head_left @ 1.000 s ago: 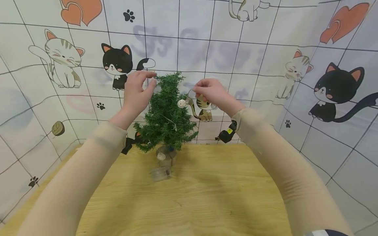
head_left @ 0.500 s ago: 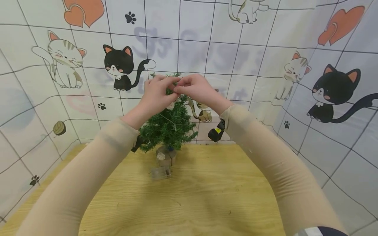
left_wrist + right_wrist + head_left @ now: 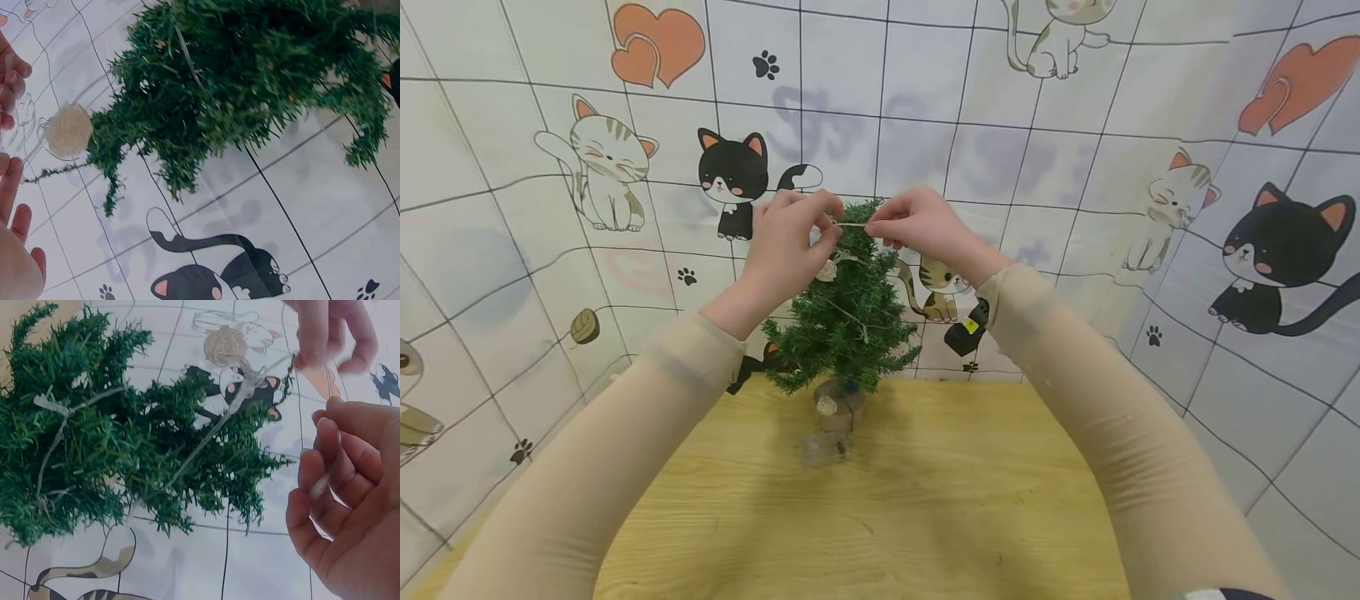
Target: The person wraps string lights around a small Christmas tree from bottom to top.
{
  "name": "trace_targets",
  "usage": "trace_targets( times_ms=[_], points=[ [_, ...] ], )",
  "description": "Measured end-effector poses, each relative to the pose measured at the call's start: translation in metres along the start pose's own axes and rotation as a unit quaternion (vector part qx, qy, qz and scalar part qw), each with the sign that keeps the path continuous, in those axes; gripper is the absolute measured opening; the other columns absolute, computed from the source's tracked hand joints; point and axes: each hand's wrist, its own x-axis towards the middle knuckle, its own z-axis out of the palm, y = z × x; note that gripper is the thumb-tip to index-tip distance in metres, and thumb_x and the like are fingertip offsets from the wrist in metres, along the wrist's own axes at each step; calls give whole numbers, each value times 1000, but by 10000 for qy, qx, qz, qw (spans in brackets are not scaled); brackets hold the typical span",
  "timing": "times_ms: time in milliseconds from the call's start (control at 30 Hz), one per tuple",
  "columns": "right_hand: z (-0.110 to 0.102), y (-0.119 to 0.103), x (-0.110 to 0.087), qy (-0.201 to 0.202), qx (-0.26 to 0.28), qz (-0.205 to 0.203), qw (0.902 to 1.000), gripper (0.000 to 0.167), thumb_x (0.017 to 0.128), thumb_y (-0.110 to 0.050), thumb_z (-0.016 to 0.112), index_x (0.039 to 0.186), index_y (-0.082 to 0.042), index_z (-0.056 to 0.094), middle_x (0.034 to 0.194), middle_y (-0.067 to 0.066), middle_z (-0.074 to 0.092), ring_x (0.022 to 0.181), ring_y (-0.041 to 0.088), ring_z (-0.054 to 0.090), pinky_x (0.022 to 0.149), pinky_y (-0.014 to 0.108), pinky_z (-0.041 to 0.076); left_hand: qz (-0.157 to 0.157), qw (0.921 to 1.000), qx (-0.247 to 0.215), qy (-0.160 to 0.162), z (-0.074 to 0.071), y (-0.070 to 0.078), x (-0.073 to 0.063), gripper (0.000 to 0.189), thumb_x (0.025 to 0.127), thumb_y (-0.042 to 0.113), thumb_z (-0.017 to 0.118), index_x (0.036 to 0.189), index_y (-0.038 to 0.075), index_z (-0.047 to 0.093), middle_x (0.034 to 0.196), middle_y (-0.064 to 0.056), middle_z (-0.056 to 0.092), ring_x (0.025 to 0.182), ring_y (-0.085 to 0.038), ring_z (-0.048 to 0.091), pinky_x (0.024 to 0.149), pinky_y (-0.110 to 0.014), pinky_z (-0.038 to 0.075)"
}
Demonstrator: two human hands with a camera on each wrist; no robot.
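Note:
In the head view my left hand (image 3: 793, 237) and right hand (image 3: 921, 227) are level near the top of a small artificial Christmas tree (image 3: 857, 317). Each pinches a thin, clear light-string wire (image 3: 852, 224), which runs taut across the short gap between them. A pale woven ball (image 3: 827, 271) on the string hangs just below my left fingers, beside the branches; the left wrist view shows this ball (image 3: 69, 130) closer. In the right wrist view, more wire (image 3: 203, 440) crosses the upper branches, and part of the wire lies across my right hand's (image 3: 356, 481) curled fingers.
The tree stands in a brownish pot (image 3: 850, 417) on a wooden table (image 3: 925, 492). Another woven ball (image 3: 827, 406) is in front of the pot, and a clear box (image 3: 823, 450) lies before it. A cat-printed cloth (image 3: 1000, 158) hangs close behind.
The hands were apart, the right pinching the string beside the tree. They met at the treetop, then drew slightly apart with wire between them. The ball shifted left across the tree.

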Motion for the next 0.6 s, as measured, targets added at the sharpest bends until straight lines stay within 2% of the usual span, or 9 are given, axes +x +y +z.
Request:
trace_targets(
  times_ms=[67,200,333,433,533,600],
  points=[
    [-2,1,2,103,-29,51,9999,28,95,-24,64,112,-4,71,89,10,67,83,26,60,73,33,50,74,9997,157,157,-2,-4,0,8,96,11,58,100,14,65,88,-2,67,107,-28,46,95,-50,27],
    [-5,6,9,270,-74,186,9994,31,96,-26,63,116,-4,70,91,11,67,84,23,61,75,32,49,80,9982,437,393,1,-15,0,16,97,9,54,94,14,69,87,-1,68,103,-28,46,89,-51,29],
    [-6,9,16,296,238,200,9991,32,98,-25,61,121,-5,68,89,9,69,80,22,62,76,31,50,46,9977,478,489,1,-21,0,17,96,10,54,93,15,70,84,1,67,98,-26,44,87,-50,30],
    [-6,9,19,283,437,27,9986,30,99,-22,59,124,-7,66,91,11,70,76,24,63,75,30,51,269,9964,521,617,0,-19,-3,15,94,10,55,92,14,69,83,1,66,95,-26,44,85,-49,30],
    [-5,8,21,353,375,-205,9985,27,99,-21,57,122,-7,65,96,15,70,74,25,63,75,31,50,595,9910,794,895,-1,-19,-6,14,93,10,55,90,14,68,82,-1,65,92,-28,45,83,-48,32],
    [-2,6,24,440,210,-367,9981,24,99,-21,58,117,-7,65,97,15,71,73,24,63,76,31,49,684,9865,979,1119,-1,-21,-7,13,93,10,56,89,13,68,82,-2,66,91,-29,47,81,-49,34]
  ],
)
